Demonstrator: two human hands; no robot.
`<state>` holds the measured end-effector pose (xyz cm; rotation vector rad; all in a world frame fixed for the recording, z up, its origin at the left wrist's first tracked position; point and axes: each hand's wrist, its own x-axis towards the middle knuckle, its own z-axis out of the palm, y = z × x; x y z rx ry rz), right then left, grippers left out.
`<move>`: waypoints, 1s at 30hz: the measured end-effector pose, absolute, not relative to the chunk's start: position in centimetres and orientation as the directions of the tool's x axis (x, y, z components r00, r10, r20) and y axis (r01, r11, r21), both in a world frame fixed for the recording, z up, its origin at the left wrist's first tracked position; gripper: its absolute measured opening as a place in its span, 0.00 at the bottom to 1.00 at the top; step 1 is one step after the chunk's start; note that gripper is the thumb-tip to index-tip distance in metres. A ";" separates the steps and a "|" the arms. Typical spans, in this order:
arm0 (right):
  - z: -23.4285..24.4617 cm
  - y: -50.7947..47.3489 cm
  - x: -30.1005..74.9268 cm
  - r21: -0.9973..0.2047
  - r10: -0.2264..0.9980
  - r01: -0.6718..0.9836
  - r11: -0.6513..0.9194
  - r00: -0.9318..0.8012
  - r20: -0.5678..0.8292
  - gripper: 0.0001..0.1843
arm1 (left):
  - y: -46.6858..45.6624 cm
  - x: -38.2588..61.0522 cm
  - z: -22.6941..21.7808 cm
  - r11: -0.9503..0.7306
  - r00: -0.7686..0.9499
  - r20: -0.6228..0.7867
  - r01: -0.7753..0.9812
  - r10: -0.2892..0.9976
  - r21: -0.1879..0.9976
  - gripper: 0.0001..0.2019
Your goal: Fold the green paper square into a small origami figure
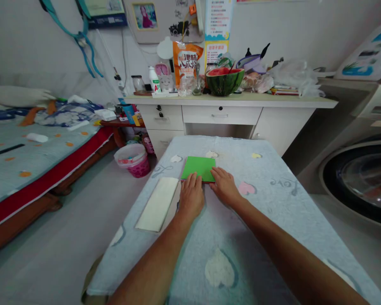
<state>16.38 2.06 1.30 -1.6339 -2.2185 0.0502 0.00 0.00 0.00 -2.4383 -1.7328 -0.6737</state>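
Observation:
A square stack of coloured paper [199, 166], bright green on top with reddish edges showing beneath, lies on the cloth-covered table. My left hand [192, 195] rests at its near edge, fingers stretched forward and lying on the green sheet. At the right side of the stack, my right hand [225, 184] touches the edge and near corner with its fingers, the thumb a little apart below them. Whether either thumb reaches under the paper cannot be made out. Left of my left hand lies a long pale cream booklet or folded sheet [158, 204], partly hidden by the hand.
The table [260, 237] has a pale blue cloth with hearts. Beyond it stands a white desk [222, 111] holding a cut watermelon [225, 81], an orange snack bag [186, 63] and jars. A bed [44, 156] and pink bucket [136, 163] are left; a washing machine [365, 169] is right.

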 end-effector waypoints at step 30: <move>1.8 3.5 16.7 -0.139 0.891 0.907 0.398 -0.347 0.293 0.13 | 0.2 -0.8 0.3 -0.387 0.250 0.427 0.882 0.869 0.271 0.20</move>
